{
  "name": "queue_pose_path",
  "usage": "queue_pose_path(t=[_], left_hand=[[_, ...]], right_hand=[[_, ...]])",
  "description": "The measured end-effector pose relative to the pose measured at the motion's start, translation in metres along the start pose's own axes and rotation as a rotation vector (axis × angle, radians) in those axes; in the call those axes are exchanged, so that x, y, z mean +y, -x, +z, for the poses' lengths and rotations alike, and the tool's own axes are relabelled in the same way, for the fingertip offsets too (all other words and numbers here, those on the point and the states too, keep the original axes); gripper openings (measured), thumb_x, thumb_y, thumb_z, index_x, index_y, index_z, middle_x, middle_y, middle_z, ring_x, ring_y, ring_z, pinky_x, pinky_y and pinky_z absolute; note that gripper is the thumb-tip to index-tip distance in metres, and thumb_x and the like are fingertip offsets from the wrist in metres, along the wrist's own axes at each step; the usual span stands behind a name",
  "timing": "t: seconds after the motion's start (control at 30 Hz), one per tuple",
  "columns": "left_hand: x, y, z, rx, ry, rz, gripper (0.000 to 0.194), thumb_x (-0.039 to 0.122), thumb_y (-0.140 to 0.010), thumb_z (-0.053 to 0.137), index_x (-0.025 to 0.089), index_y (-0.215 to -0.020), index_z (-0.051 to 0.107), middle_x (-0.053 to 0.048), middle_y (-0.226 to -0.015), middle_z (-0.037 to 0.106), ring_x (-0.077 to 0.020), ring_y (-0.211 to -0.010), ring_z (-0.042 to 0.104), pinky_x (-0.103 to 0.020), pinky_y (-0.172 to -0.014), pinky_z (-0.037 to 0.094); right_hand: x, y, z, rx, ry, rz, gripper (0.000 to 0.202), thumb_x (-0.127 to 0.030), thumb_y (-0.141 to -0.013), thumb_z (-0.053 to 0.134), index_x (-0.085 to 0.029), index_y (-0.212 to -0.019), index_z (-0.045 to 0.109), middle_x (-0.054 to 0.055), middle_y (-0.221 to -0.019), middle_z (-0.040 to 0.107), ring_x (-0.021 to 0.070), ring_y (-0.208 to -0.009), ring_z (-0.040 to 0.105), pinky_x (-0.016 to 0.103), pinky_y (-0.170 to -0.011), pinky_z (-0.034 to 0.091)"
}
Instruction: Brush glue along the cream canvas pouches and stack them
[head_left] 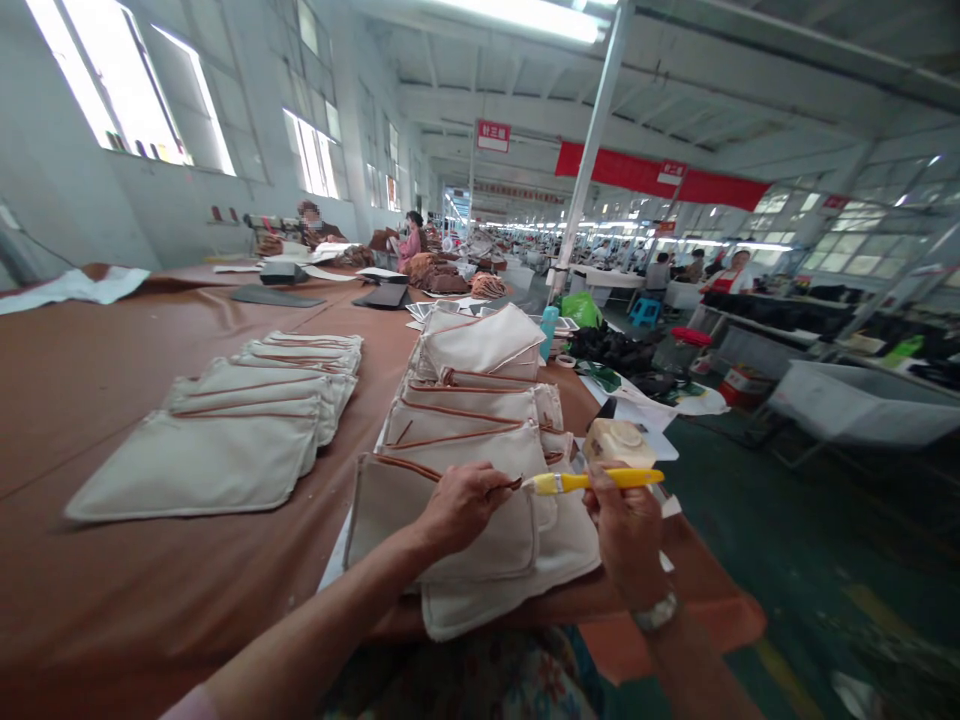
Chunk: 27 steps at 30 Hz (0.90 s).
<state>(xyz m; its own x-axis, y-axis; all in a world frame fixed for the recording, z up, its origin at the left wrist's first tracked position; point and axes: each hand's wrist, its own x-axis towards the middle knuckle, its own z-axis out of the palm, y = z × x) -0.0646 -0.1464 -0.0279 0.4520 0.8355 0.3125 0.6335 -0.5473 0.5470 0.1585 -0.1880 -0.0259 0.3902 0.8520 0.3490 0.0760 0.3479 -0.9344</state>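
both hands work at the lower centre of the frame, a little apart. the left hand (461,507) is pinched on the end of the brown trim (405,465) along the top of the nearest pale panel (382,510). the right hand (624,540), a watch (657,611) on its wrist, is closed around a yellow brush (568,482), its bristles pointing left, close to the trim's end; whether they touch i cannot tell. a pale tub (621,443) sits just behind the brush. more trimmed panels (225,462) overlap in a row at left-centre on the brown surface (97,420).
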Motion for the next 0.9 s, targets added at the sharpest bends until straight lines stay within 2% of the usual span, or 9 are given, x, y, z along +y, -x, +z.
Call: queue_pose_path(t=[0.1, 0.2, 0.33, 0.47, 0.6, 0.7, 0.9], left_hand=[[-0.001, 0.001, -0.001, -0.004, 0.013, 0.002, 0.02, 0.028, -0.094, 0.055, 0.026, -0.094, 0.075, 0.0, -0.083, 0.067, -0.0146, -0.08, 0.061, -0.022, -0.07, 0.04], [-0.002, 0.003, -0.001, 0.001, 0.015, -0.003, 0.02, 0.028, -0.093, 0.055, 0.024, -0.09, 0.074, -0.001, -0.083, 0.067, -0.0146, -0.077, 0.06, -0.023, -0.068, 0.04], [-0.001, 0.005, 0.003, 0.032, 0.032, 0.024, 0.012, 0.026, -0.09, 0.062, 0.023, -0.092, 0.073, -0.001, -0.086, 0.071, -0.0153, -0.079, 0.063, -0.025, -0.073, 0.041], [0.003, 0.01, 0.008, 0.104, -0.042, 0.143, 0.008, 0.029, -0.089, 0.067, 0.023, -0.091, 0.072, -0.002, -0.085, 0.073, -0.0161, -0.08, 0.064, -0.028, -0.077, 0.041], [0.004, 0.017, 0.011, 0.202, -0.117, 0.306, 0.017, 0.036, -0.091, 0.067, 0.02, -0.088, 0.067, -0.002, -0.08, 0.072, -0.0154, -0.074, 0.062, -0.03, -0.075, 0.04], [0.007, 0.023, 0.014, 0.237, -0.163, 0.429, 0.02, 0.036, -0.094, 0.063, 0.019, -0.084, 0.062, -0.001, -0.075, 0.069, -0.0135, -0.07, 0.057, -0.03, -0.075, 0.04], [0.012, 0.041, 0.013, 0.203, -0.256, 0.615, 0.014, 0.024, -0.1, 0.052, 0.019, -0.089, 0.059, 0.0, -0.078, 0.068, -0.0128, -0.07, 0.054, -0.032, -0.077, 0.039]], right_hand=[[0.001, -0.009, -0.001, 0.03, 0.001, -0.014, 0.042, -0.056, -0.086, 0.073, -0.015, -0.09, 0.065, 0.001, -0.062, 0.056, 0.0148, -0.051, 0.047, 0.022, -0.044, 0.036], [-0.003, -0.007, -0.004, 0.056, -0.038, -0.014, 0.041, -0.055, -0.087, 0.072, -0.016, -0.086, 0.063, -0.001, -0.06, 0.053, 0.0143, -0.051, 0.047, 0.022, -0.045, 0.037], [0.0, 0.0, -0.001, 0.0, 0.0, -0.014, 0.042, -0.056, -0.084, 0.076, -0.015, -0.087, 0.064, -0.001, -0.059, 0.053, 0.0148, -0.052, 0.048, 0.023, -0.047, 0.039], [0.002, -0.006, -0.002, 0.05, -0.038, 0.002, 0.042, -0.056, -0.089, 0.07, -0.015, -0.091, 0.063, -0.001, -0.062, 0.053, 0.0139, -0.051, 0.047, 0.022, -0.045, 0.038], [-0.012, -0.013, -0.014, 0.102, -0.04, -0.041, 0.038, -0.051, -0.084, 0.076, -0.015, -0.086, 0.063, -0.002, -0.062, 0.051, 0.0122, -0.05, 0.045, 0.02, -0.043, 0.035], [-0.023, -0.012, -0.018, -0.021, -0.011, -0.069, 0.033, -0.047, -0.088, 0.074, -0.016, -0.089, 0.064, -0.002, -0.063, 0.051, 0.0124, -0.051, 0.046, 0.021, -0.046, 0.037], [-0.044, -0.012, -0.022, -0.473, 0.183, -0.112, 0.027, -0.042, -0.098, 0.061, -0.017, -0.088, 0.063, -0.003, -0.062, 0.05, 0.0121, -0.052, 0.045, 0.021, -0.047, 0.036]])
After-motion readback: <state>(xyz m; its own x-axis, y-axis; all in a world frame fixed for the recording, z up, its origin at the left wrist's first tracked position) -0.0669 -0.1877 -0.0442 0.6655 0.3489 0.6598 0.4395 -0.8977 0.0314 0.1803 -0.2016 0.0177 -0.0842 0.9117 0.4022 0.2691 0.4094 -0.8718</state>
